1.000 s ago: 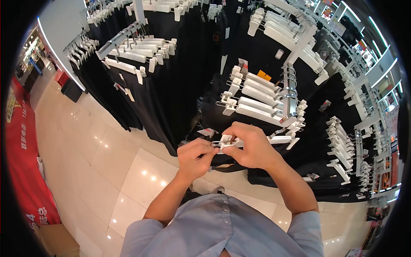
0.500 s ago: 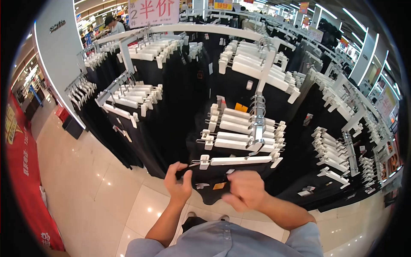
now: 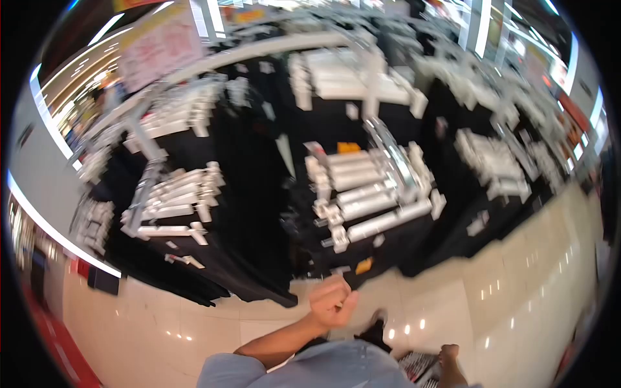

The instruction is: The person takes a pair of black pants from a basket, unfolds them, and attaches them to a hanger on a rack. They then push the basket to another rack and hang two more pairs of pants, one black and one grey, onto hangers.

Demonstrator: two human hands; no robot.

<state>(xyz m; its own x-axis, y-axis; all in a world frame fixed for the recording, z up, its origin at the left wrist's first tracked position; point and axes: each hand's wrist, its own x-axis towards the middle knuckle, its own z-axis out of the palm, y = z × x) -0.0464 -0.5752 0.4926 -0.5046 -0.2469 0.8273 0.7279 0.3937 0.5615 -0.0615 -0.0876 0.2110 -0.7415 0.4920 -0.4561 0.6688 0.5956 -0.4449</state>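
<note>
My left hand [image 3: 332,301] is raised in front of my shirt with its fingers curled, just below the front pair of dark trousers [image 3: 394,249]; nothing shows in it. These trousers hang from a white clip hanger [image 3: 388,223], with a yellow tag [image 3: 364,265] on them. Down at my side on the right, my right hand [image 3: 448,352] is small and blurred, its grip unclear. Beside it is a grey and dark patterned object [image 3: 419,367], partly hidden by my shirt; I cannot make out its kind.
White hangers with dark garments fill racks to the left [image 3: 171,200] and right [image 3: 495,161]. A white top rail [image 3: 259,52] curves behind, near a blurred pink sign [image 3: 162,48]. Below lies shiny tiled floor [image 3: 511,278]; a dark box [image 3: 103,280] stands at left.
My view has turned and tilted, blurring the scene. Both hands have come away from the front trousers: the left is close to my chest, the right has dropped to my side.
</note>
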